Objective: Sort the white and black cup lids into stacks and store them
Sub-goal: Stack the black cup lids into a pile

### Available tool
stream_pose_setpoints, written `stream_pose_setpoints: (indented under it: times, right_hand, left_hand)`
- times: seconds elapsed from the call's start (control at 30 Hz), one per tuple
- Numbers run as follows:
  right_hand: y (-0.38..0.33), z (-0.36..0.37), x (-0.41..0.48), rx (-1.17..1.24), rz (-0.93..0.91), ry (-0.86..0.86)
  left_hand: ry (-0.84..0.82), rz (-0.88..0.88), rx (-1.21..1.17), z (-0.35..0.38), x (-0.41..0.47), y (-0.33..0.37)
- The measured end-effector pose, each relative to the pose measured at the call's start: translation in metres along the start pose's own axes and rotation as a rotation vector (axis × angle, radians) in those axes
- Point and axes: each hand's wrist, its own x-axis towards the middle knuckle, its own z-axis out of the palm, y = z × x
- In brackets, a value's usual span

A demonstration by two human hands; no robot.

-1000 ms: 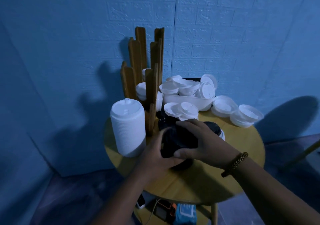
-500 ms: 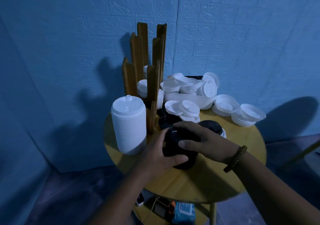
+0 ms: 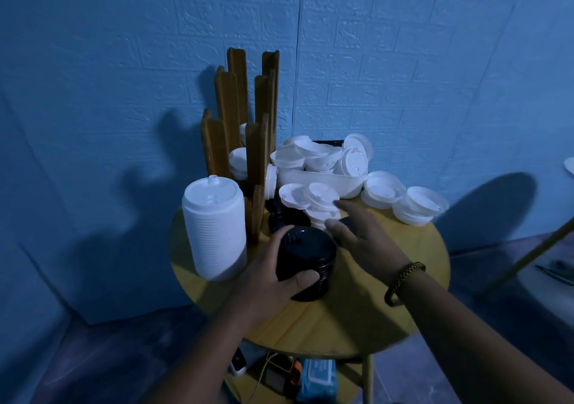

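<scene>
A stack of black lids [image 3: 306, 256] stands on the round wooden table [image 3: 357, 316]. My left hand [image 3: 273, 276] grips its left side, thumb across the front. My right hand [image 3: 363, 236] hovers to the right of the stack with fingers stretched out towards loose white lids [image 3: 313, 200] and holds nothing. A tall stack of white lids [image 3: 214, 229] stands at the left. More black lids [image 3: 284, 218] lie behind the black stack.
A wooden slatted holder [image 3: 248, 130] with white lids inside rises at the back. A white tray [image 3: 323, 180] piled with white lids sits behind; two short white stacks [image 3: 403, 201] lie at the right. Items lie on the lower shelf [image 3: 292, 375].
My right hand has lifted off the top of the black stack and moved right and back, fingers now stretched out. My left hand keeps hold of the stack.
</scene>
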Motion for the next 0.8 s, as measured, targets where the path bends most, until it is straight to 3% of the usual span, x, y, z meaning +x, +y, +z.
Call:
stream_pose_setpoints:
  times: [0.07, 0.1, 0.23, 0.5, 0.63, 0.8]
  right_hand:
    - [0.031, -0.003, 0.013, -0.398, 0.115, 0.092]
    - [0.042, -0.005, 0.017, -0.473, 0.184, 0.058]
    - [0.060, -0.006, 0.030, -0.492, 0.264, -0.088]
    - [0.031, -0.009, -0.010, -0.484, 0.213, 0.152]
    - [0.025, -0.002, -0.054, -0.651, 0.325, 0.002]
    - [0.034, -0.006, -0.070, -0.560, 0.364, -0.027]
  left_hand:
    - [-0.009, -0.015, -0.008, 0.001, 0.000, 0.000]
    - [-0.008, -0.025, -0.008, 0.000, 0.000, 0.001]
    - [0.011, -0.034, -0.012, 0.000, 0.003, 0.001]
    - [0.070, -0.005, 0.005, 0.000, 0.001, -0.005]
    - [0.082, 0.006, -0.003, 0.001, 0.003, -0.005]
    - [0.087, 0.001, -0.028, 0.001, 0.002, -0.004]
